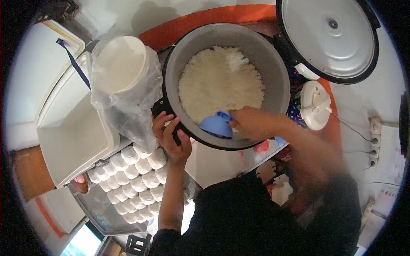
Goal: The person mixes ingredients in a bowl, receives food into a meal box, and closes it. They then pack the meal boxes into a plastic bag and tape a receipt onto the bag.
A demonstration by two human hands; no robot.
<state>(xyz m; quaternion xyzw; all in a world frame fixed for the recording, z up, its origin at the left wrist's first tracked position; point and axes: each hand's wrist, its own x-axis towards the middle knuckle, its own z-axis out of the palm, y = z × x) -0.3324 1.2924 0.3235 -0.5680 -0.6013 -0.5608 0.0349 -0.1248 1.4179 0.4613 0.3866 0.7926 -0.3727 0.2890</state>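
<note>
A large grey pot (275, 85) with a dark rim holds white rice (220, 83). My right hand (247, 122) is closed on a blue scoop (215, 124), which is inside the pot at its near side, low by the edge of the rice. My left hand (172, 138) grips the black side handle (159, 106) of the pot at its left. Left of the pot, white round bowls (121, 64) stand stacked in a clear plastic bag (130, 113).
An open lid (329, 38) stands at the upper right. Below it are a white-lidded container (315, 105) and a power strip (375, 141). An open white cooler box (79, 141) is at the left, beside rows of white wrapped bundles (139, 183).
</note>
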